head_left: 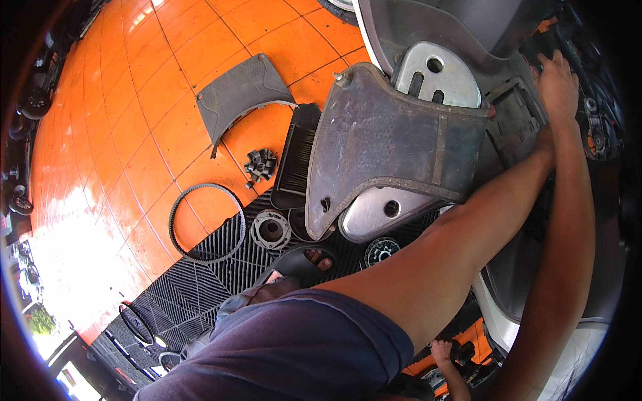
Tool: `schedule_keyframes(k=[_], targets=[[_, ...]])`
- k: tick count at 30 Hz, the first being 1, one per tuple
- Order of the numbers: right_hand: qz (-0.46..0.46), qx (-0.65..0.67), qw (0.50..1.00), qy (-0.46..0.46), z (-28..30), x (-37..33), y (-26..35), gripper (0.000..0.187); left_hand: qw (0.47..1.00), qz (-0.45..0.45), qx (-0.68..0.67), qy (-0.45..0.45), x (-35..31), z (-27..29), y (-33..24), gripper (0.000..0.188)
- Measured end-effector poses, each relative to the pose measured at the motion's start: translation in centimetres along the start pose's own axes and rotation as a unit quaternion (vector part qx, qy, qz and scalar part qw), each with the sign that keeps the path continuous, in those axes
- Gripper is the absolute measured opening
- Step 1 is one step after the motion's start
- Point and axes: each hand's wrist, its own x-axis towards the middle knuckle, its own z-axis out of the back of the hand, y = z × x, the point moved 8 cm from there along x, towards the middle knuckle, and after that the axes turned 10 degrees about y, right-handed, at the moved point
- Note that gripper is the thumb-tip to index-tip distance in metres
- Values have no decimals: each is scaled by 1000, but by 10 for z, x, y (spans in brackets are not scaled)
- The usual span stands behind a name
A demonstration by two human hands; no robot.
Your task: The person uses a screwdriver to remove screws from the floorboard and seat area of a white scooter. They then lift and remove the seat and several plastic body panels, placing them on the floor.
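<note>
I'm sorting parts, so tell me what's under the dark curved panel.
A silvery upper piece and silvery lower piece, both holed, poke out from under the panel. Whether they join is covered, as is anything beneath its middle.

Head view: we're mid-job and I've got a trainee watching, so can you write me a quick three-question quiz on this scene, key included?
1. Which lies nearest the right edge of the black belt loop?
a) grey curved panel
b) round flanged metal part
c) slotted silver plate
2. True or false: the belt loop lies wholly on the black mat.
3. Which of the person's hands shows more fully, left or right?

Key:
1. b
2. False; it also lies over the orange tiles.
3. The right hand; the left hand is mostly hidden behind the right arm.
</note>
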Motion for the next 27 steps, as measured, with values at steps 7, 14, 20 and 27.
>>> schedule_keyframes(k=[7, 14, 20, 27], targets=[[-35, 8, 998, 59, -18, -2, -9, 34, 996, 42, -79, 15, 2, -13, 15, 45], [-58, 72, 991, 100, -30, 5, -12, 35, 991, 24, -131, -28, 8, -12, 21, 42], [2, 21, 999, 46, -18, 11, -2, 36, 1000, -14, -8, -27, 17, -9, 14, 40], [21, 23, 999, -12, -12, 6, -2, 36, 998, -16, 44, 44, 20, -18, 5, 42]])
